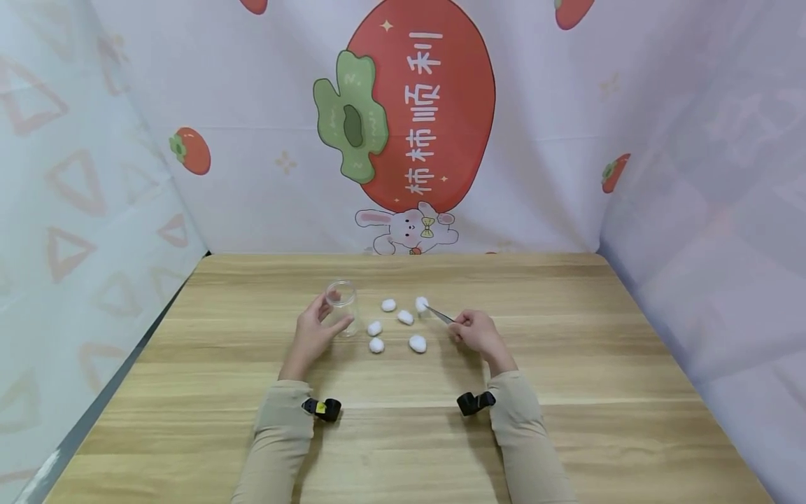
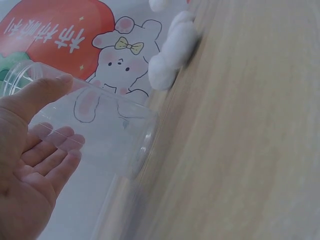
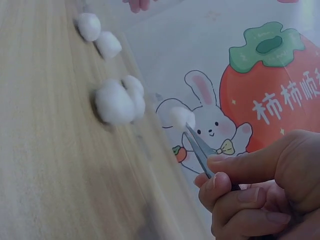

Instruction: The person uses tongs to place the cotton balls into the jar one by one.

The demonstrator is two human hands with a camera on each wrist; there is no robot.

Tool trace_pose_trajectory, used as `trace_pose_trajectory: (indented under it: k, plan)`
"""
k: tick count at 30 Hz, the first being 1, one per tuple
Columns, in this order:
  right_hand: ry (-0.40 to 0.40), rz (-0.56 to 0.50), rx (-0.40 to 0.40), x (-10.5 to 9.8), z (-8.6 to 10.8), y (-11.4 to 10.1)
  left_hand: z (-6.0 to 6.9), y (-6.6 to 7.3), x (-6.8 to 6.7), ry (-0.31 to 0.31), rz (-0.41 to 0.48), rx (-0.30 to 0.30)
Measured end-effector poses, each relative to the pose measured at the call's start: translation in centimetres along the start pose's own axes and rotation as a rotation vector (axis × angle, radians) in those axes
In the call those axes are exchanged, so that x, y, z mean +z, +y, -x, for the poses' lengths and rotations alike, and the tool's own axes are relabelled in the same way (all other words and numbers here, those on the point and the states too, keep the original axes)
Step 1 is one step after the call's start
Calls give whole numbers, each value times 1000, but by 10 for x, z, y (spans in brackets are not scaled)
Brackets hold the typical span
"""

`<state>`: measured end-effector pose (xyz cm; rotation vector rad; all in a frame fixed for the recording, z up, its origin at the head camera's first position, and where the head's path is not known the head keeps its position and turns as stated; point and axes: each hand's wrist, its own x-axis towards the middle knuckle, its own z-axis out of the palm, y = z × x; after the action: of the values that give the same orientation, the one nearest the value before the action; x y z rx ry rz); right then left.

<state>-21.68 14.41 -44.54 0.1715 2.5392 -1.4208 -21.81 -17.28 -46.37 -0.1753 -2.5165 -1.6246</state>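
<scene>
Wood-grain table [image 1: 567,336]: five white cotton balls [image 1: 418,344], clear jar [image 1: 345,310]

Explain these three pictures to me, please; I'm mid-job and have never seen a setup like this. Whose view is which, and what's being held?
There is no robot here: these are a person's two bare hands. The wide picture comes from a camera worn on the head, looking forward and down. The other two come from small black cameras, one on each wrist, so their scenes look tilted.

On the wooden table, five white, cotton-like balls lie between the hands. The left hand holds a clear jar, upright and open at the top; no ball shows inside it. The right hand holds metal tweezers, with a sixth ball at their tips. Behind stands a printed backdrop.
</scene>
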Motion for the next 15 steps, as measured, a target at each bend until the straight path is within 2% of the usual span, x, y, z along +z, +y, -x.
trace_pose_trajectory:
  k: [7, 15]
  plan:
    - [-28, -6, -44, -6, 7, -6, 0, 1, 2, -11, -3, -22]
    - [-20, -11, -67, -6, 9, -11, 1, 1, 3, 6, 4, 9]
